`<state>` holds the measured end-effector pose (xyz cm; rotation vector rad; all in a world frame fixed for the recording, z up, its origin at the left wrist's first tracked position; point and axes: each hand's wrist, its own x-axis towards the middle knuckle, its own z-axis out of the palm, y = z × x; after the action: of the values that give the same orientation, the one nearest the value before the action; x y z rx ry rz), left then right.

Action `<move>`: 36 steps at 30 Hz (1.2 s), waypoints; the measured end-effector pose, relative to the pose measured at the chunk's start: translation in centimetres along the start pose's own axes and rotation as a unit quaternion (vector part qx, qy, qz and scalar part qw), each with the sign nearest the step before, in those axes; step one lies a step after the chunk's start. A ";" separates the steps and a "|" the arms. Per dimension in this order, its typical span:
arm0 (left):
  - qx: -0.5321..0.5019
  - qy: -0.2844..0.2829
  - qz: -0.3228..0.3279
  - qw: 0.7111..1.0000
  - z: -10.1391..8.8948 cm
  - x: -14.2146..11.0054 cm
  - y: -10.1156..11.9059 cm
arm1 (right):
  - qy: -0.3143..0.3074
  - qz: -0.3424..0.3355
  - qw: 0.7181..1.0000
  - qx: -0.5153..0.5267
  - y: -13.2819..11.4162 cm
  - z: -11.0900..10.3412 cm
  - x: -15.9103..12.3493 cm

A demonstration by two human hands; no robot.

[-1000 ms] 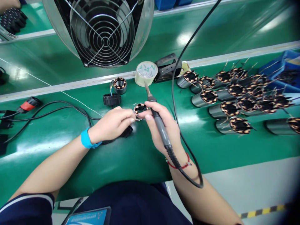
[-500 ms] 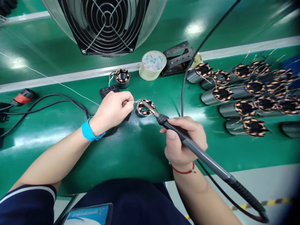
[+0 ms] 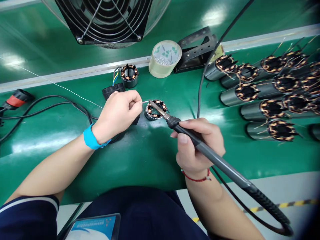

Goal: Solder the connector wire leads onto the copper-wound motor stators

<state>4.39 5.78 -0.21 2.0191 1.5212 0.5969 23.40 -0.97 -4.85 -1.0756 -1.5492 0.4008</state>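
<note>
My right hand (image 3: 200, 145) is closed round the dark handle of a soldering iron (image 3: 212, 156). The iron's metal tip rests at the upper left rim of a small motor stator (image 3: 154, 111) with copper windings, which sits on the green bench. My left hand (image 3: 121, 110) pinches a thin solder wire (image 3: 145, 102), its end reaching the iron's tip. From behind that hand the wire runs off to the upper left. Partly hidden behind my left hand is a black device (image 3: 113, 90). Another small stator (image 3: 129, 76) with coloured leads stands just beyond.
Rows of taller wound stators (image 3: 271, 108) lie at the right. A fan (image 3: 110, 20) stands at the back, near a roll of clear tape (image 3: 165, 59) and a black metal bracket (image 3: 197, 50). Black cables (image 3: 52, 98) cross the left side, by a black and red connector (image 3: 18, 99).
The view has shifted slightly, so the bench items appear higher and the stators on the right lie farther right. Both hands keep their grips, with the iron's tip still at the stator's rim.
</note>
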 end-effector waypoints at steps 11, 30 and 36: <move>-0.009 -0.001 0.002 1.000 0.1 0.0 0.1 | -0.007 -0.017 1.000 0.010 0.0 0.4 -0.1; -0.018 0.009 0.003 1.000 0.2 0.1 0.0 | 0.020 -0.034 0.999 0.038 0.2 0.8 -0.1; -0.020 0.013 0.007 1.000 0.2 0.1 0.0 | 0.021 -0.028 0.999 0.013 0.1 0.5 -0.2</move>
<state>4.55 5.80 -0.33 2.0002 1.5009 0.6571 22.95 -0.91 -5.14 -1.0123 -1.5302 0.3565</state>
